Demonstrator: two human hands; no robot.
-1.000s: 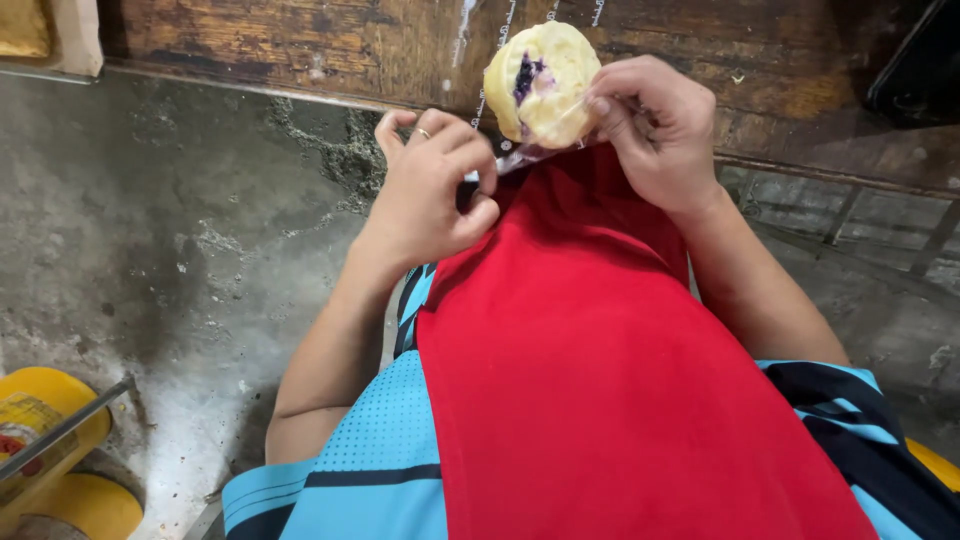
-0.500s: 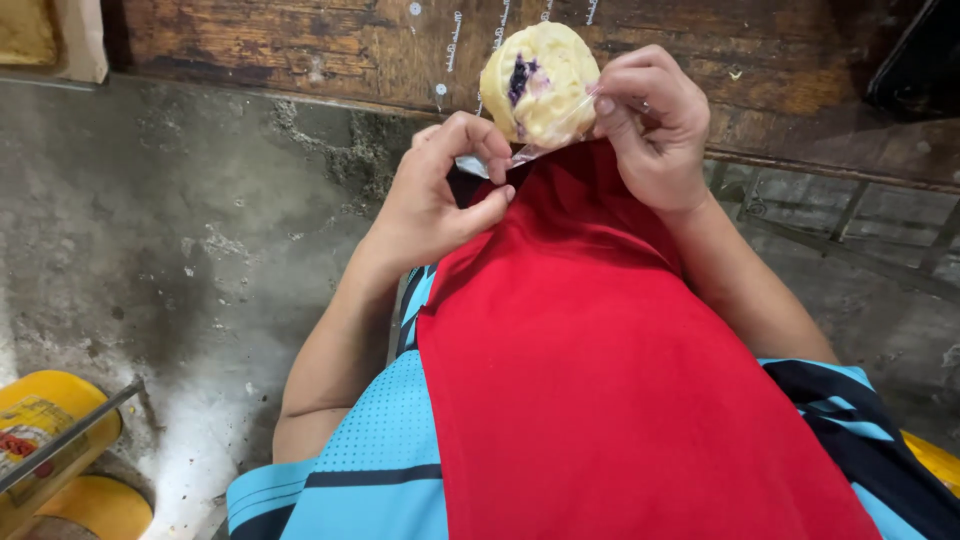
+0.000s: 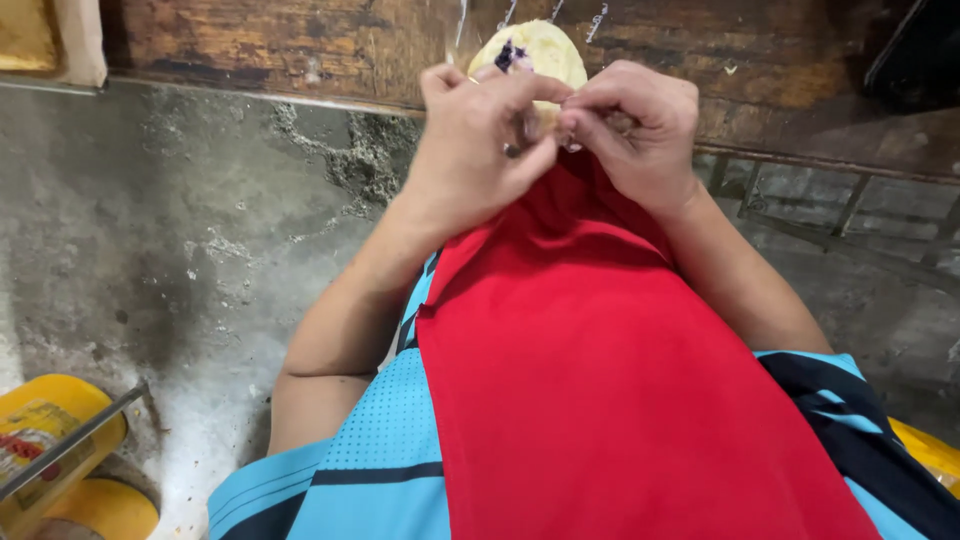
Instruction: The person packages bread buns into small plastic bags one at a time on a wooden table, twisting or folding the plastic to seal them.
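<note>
At top centre of the frame, my left hand [image 3: 480, 150] and right hand [image 3: 630, 130] pinch narrow against the pale round bun [image 3: 545, 50], over red cloth [image 3: 620, 380]. I'm picking at it; next needs gentle fingertip pulling.

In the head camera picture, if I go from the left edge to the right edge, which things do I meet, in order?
Yellow container with a metal rod across it → bare grey concrete floor → left hand → pale round object with a purple spot → right hand → dark metal frame.
</note>
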